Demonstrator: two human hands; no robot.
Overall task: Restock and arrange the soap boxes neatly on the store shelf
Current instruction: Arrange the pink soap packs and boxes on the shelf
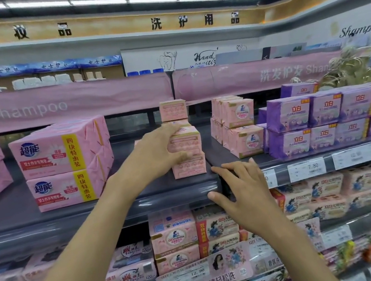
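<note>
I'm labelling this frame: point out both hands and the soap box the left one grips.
left hand (155, 153), head view, back of hand
right hand (245, 191), head view, back of hand
soap box (188, 142), head view, pink front face

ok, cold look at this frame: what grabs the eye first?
The left-hand grip holds a stack of small pink soap boxes mid-shelf, while the right-hand grip lies open at the front edge of the shelf. Big pink four-packs sit left of the stack, purple packs right.
</note>
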